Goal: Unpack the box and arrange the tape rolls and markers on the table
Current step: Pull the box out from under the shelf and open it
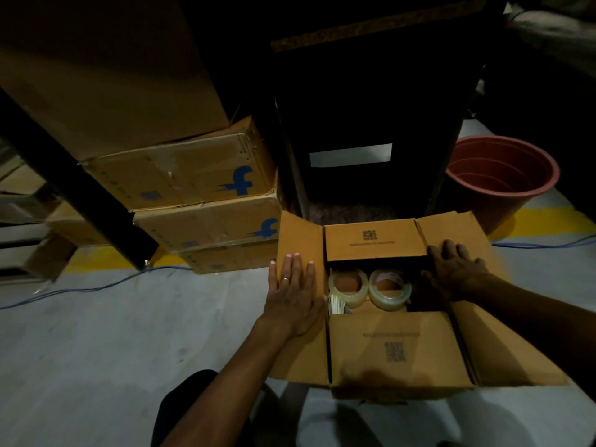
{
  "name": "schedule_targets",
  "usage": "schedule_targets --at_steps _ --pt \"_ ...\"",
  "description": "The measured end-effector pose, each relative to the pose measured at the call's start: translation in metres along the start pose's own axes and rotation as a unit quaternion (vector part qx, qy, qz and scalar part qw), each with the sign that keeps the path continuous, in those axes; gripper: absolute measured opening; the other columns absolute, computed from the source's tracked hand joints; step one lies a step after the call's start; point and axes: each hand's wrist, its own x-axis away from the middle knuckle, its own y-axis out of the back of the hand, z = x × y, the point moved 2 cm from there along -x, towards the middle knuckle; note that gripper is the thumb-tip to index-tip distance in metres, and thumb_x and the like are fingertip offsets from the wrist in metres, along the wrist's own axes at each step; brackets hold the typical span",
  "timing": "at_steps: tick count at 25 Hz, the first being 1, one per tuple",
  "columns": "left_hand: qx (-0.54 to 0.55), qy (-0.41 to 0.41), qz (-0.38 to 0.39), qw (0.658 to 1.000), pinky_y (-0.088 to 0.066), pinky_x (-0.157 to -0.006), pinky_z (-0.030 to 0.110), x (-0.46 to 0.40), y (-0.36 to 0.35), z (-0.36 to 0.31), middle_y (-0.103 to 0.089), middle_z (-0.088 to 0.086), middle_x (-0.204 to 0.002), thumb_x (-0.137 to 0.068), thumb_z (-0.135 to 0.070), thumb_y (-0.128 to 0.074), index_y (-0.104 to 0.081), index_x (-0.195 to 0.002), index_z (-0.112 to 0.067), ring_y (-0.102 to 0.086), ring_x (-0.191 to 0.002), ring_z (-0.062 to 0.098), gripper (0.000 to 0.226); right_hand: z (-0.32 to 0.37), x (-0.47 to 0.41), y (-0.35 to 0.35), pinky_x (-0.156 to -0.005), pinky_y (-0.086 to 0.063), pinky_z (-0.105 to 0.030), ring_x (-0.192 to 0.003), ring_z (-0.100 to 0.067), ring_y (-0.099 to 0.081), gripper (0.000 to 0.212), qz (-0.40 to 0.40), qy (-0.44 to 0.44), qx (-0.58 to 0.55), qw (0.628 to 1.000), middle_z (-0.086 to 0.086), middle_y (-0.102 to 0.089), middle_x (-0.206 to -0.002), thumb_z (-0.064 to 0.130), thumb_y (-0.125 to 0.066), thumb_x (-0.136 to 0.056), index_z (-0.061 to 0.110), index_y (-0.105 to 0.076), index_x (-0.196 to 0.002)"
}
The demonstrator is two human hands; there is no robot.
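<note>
Matt brown cardboard for the box [400, 356], flaps printed with dark codes. Glossy clear plastic tape on two rolls [348, 287] inside, cardboard cores showing. Same matt cardboard on the stacked cartons [180, 175], some seams sealed with shiny tape. Smooth reddish plastic for the bucket [503, 175]. Smooth pale floor [96, 333], slightly scuffed.

Dim, deep shadows, soft, edges warped

Blue "f" logos on stacked cartons [206, 175]

Open cardboard box [400, 350] holds two clear tape rolls [369, 288].
</note>
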Motion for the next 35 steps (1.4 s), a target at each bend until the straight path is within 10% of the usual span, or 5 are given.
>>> schedule_targets --at_steps 14,35 --pt "0.276 0.155 -0.032 0.948 0.005 -0.119 0.057 -0.038 -0.059 -0.045 0.022 0.008 -0.161 -0.103 -0.044 -0.023 0.014 -0.154 -0.023 0.020 -0.148 0.032 0.066 0.002 0.010 -0.021 -0.116 -0.022 -0.056 -0.147 -0.043 -0.001 0.082 0.061 -0.019 -0.086 0.994 -0.017 0.008 -0.161 0.043 -0.042 -0.099 0.017 0.012 -0.154" --pt "0.374 0.083 -0.091 0.919 -0.019 -0.121 0.050 -0.037 -0.059 -0.044 0.001 0.010 -0.164 -0.089 -0.018 -0.040 0.005 -0.155 -0.009 -0.006 -0.151 0.029 0.080 -0.003 0.014 -0.015 -0.118 -0.018 -0.049 -0.149 -0.042 0.004 0.098 0.093 0.046 -0.167 0.980 -0.015 0.015 -0.162 0.021 -0.061 -0.094 0.014 0.017 -0.154"
